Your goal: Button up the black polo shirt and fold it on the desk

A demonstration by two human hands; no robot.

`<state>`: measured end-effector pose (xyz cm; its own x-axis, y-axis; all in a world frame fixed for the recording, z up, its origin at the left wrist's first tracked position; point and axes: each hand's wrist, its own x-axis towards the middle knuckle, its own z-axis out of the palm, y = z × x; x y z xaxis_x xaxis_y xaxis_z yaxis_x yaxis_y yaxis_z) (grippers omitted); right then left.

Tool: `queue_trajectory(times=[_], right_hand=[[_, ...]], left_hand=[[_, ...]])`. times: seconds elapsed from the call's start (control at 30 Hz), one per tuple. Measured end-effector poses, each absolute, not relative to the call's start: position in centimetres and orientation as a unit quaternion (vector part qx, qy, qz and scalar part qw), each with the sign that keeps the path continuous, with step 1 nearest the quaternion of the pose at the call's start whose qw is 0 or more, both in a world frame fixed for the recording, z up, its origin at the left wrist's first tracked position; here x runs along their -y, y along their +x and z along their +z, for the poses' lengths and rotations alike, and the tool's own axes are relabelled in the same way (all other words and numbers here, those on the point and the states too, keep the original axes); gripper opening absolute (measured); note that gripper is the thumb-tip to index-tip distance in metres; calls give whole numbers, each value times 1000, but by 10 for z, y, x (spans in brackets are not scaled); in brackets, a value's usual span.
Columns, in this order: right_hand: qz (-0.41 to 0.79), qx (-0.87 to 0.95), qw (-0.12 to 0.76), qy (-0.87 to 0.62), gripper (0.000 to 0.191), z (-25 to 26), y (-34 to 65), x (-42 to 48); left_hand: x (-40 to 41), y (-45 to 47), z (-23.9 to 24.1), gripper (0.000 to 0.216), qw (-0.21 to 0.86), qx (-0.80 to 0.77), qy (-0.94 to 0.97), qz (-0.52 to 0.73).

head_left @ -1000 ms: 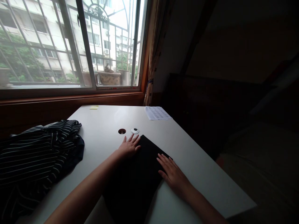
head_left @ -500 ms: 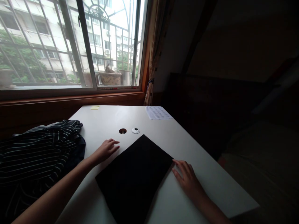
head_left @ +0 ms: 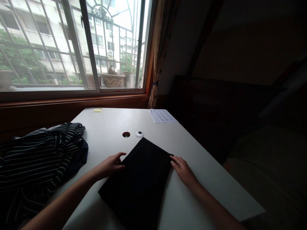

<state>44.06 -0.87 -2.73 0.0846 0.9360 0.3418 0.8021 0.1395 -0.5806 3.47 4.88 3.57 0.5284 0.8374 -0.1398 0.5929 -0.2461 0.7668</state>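
Observation:
A flat, black, four-cornered piece that looks like folded cloth (head_left: 144, 182) lies at an angle on the white table (head_left: 199, 179). My left hand (head_left: 112, 164) is at its upper left edge, thumb over the black surface and forefinger stretched out apart from it. At the right corner, the fingers of my right hand (head_left: 182, 169) are closed on the cloth's edge. The cloth's lower end runs out of view at the bottom.
Striped dark clothing (head_left: 43, 159) is heaped at the table's left. Beyond the cloth are a round cable hole (head_left: 126, 134) and its white cover (head_left: 139, 134). Printed paper (head_left: 163, 116) and a yellow note (head_left: 97, 110) lie at the far edge, below a barred window (head_left: 115, 54).
My left hand has come down onto the cloth's left edge. My right hand has shifted left and slightly away from me, and the cloth's right corner has moved with it.

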Motion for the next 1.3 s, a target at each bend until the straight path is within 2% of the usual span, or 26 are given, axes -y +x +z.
queue_trajectory(times=[0.1,0.23,0.43,0.53,0.63,0.73,0.8,0.9,1.0,1.17,1.3], right_hand=[[116,680,339,-640,46,-25,437,-20],[128,705,315,-623,45,-17,421,-60],[126,749,264,-594,40,-8,377,-104],[115,759,241,-593,37,-4,359,-115],[85,751,225,-615,35,3,351,-115],[30,726,223,-650,39,13,347,-107],[1,723,222,-654,44,19,340,-100],[-6,757,203,-621,48,23,318,-88],[13,805,172,-568,51,16,292,-77],[55,839,115,-529,65,2,276,-66],[83,828,89,-548,70,1,291,-66]], left_hand=[[-33,36,42,56,420,-459,770,142],[-1,39,38,53,386,-458,788,141],[36,39,-7,56,328,-452,804,205],[47,38,-19,49,286,-476,804,213],[56,40,-5,37,254,-501,811,163],[58,45,32,25,210,-539,813,61],[49,52,58,18,160,-538,826,41],[17,67,75,29,66,-507,854,92],[-30,81,58,42,-22,-464,875,137],[-87,81,3,57,6,-550,831,77],[-95,66,-13,60,15,-569,819,70]])
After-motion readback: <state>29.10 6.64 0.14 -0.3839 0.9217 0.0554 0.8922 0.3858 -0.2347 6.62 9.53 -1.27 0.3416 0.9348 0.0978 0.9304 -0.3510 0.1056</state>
